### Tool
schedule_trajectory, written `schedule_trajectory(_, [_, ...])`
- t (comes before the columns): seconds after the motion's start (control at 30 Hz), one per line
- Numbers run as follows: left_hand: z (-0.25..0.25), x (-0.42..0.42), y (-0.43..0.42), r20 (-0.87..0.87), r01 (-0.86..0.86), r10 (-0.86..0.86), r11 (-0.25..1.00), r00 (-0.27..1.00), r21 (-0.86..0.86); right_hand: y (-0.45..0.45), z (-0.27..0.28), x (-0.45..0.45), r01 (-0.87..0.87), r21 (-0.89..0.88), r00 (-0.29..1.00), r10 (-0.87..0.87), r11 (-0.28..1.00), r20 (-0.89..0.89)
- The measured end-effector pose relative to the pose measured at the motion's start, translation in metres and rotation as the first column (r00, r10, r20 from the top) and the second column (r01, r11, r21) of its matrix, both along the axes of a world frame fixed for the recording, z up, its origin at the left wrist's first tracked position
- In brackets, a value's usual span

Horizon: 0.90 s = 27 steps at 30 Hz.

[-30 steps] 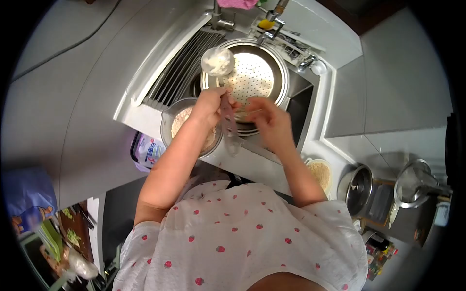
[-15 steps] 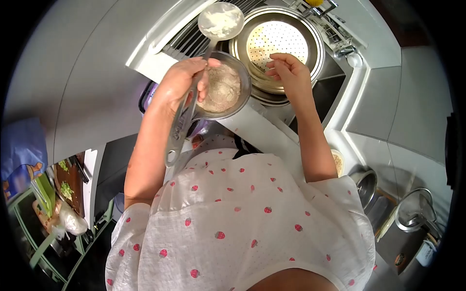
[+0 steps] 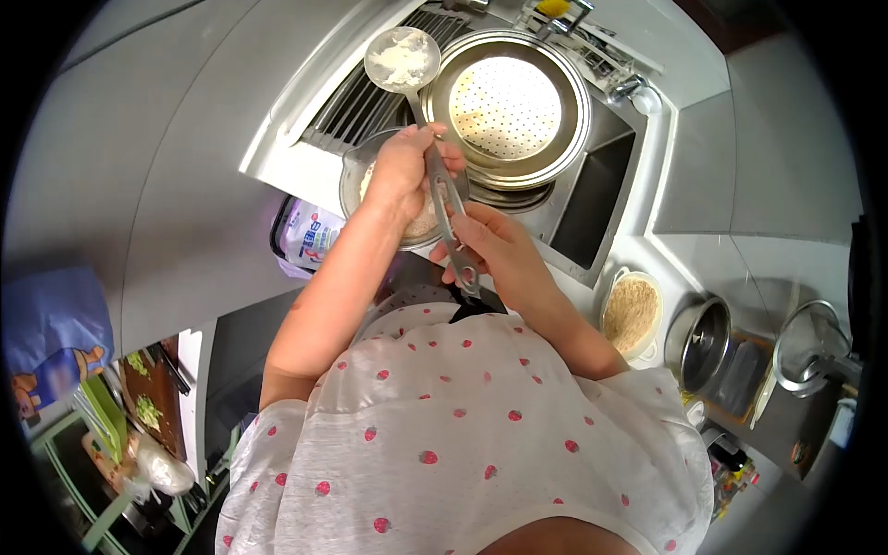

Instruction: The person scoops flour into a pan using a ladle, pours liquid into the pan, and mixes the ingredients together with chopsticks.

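My left hand (image 3: 407, 171) is closed around the upper handle of a long ladle (image 3: 403, 63), whose round bowl holds a white, doughy or floury substance. My right hand (image 3: 486, 245) grips the lower part of the same handle. Beneath my hands is a clear bowl (image 3: 351, 180) with a pale, flour-like content, partly hidden by my left hand and the handle. Just beyond, a round metal steamer pot with a perforated plate (image 3: 507, 106) rests over the sink.
A slatted drying rack (image 3: 356, 106) lies left of the steamer. To the right are a white bowl of beige crumbs (image 3: 632, 314), a metal pot (image 3: 698, 344) and a strainer (image 3: 807, 347). A purple-white package (image 3: 310, 233) stands by the counter's front edge.
My right hand has come down from near the steamer and closed on the ladle's handle. My left hand still holds the ladle. The camera view has shifted.
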<state>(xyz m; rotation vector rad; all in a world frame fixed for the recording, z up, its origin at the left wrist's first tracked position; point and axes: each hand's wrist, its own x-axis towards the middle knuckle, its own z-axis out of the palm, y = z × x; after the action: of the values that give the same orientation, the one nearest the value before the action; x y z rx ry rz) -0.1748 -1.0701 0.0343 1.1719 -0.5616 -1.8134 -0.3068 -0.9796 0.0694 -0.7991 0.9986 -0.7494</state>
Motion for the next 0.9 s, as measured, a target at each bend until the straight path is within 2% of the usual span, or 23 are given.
schedule_trajectory(0.13, [0.005,-0.026,0.003,0.023,0.044,-0.044,0.999,0.999,-0.005,0.003,-0.004,-0.012,0.081,0.080,0.993,-0.087,0.993,0.079])
schedule_trajectory(0.2, [0.004,-0.034,0.001,-0.023,0.059,-0.058,0.998,0.998,0.020,0.003,-0.003,-0.017,0.123,0.063,0.988,-0.128,0.990,0.084])
schedule_trajectory(0.37, [0.003,-0.055,-0.013,0.015,0.097,-0.098,0.995,0.995,0.028,-0.004,-0.009,-0.029,0.201,0.070,0.966,-0.209,0.977,0.154])
schedule_trajectory(0.5, [-0.005,-0.073,-0.029,-0.104,0.053,-0.045,0.995,0.994,0.081,-0.015,0.000,-0.044,0.185,0.143,0.964,-0.208,0.972,0.167])
schedule_trajectory(0.57, [-0.014,-0.082,-0.037,-0.092,0.127,-0.115,0.983,0.989,0.134,-0.020,0.000,-0.052,0.170,0.113,0.955,-0.192,0.979,0.227])
schedule_trajectory(0.6, [-0.013,-0.089,-0.038,-0.108,0.078,-0.061,0.984,0.992,0.162,-0.023,-0.001,-0.056,0.169,0.111,0.956,-0.190,0.979,0.223])
schedule_trajectory(0.63, [-0.016,-0.091,-0.041,-0.111,0.077,-0.059,0.984,0.992,0.162,-0.026,-0.002,-0.061,0.188,0.136,0.969,-0.206,0.973,0.133])
schedule_trajectory(0.67, [-0.022,-0.093,-0.046,-0.150,0.107,-0.083,0.982,0.985,0.158,-0.030,-0.002,-0.066,0.209,0.157,0.975,-0.218,0.965,0.043])
schedule_trajectory(0.7, [-0.021,-0.095,-0.050,-0.190,0.135,-0.105,0.979,0.976,0.150,-0.035,-0.002,-0.072,0.205,0.152,0.976,-0.213,0.967,0.039])
schedule_trajectory(0.77, [-0.019,-0.094,-0.055,-0.176,0.142,-0.116,0.979,0.977,0.145,-0.050,-0.002,-0.086,0.230,-0.182,0.904,-0.279,0.956,-0.323])
schedule_trajectory(0.8, [-0.020,-0.093,-0.058,-0.170,0.143,-0.117,0.978,0.978,0.152,-0.063,-0.006,-0.093,0.214,-0.304,0.841,-0.333,0.928,-0.426])
schedule_trajectory(0.83, [-0.020,-0.093,-0.060,-0.164,0.144,-0.117,0.976,0.979,0.161,-0.078,-0.008,-0.096,0.211,-0.304,0.842,-0.331,0.929,-0.425])
schedule_trajectory(0.9, [-0.020,-0.095,-0.066,-0.156,0.136,-0.106,0.972,0.982,0.193,-0.114,-0.012,-0.098,0.036,-0.642,0.639,-0.512,0.766,-0.574])
